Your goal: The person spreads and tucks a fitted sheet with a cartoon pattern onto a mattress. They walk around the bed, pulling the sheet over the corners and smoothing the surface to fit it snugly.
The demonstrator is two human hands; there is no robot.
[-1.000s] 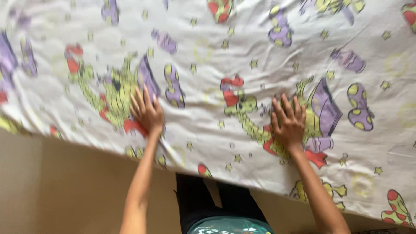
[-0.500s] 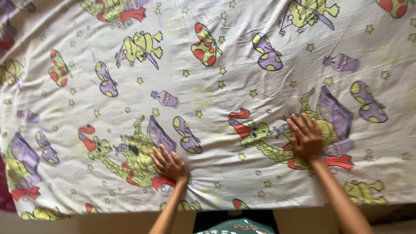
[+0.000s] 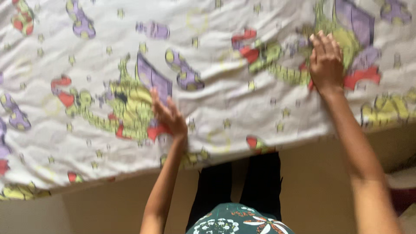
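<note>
- Printed bed sheet [image 3: 225,93] spread over a bed, white with green dragon-like figures, purple shapes, red patches and small yellow stars; near edge hanging over the side, above a beige floor [image 3: 312,182].
- Left hand [image 3: 170,115] open, fingers together, pressed flat on the sheet beside a green and red figure, just in from the near edge.
- Right hand [image 3: 326,60] open too, palm down, fingers pointing far, lying on another green figure toward the right and farther in than the left.
- Compared with half a second ago: sheet's near edge now higher in view, more floor and dark trousers [image 3: 236,186] showing; both hands carried farther across the cloth, right arm stretched long.
- Read as a smoothing stroke pushed away from the body, with the head tilting down at the same time.
- Creases left between the hands and along the near edge, so flattening judged only partly done.
- View blurred; fine wrinkles hard to tell.
</note>
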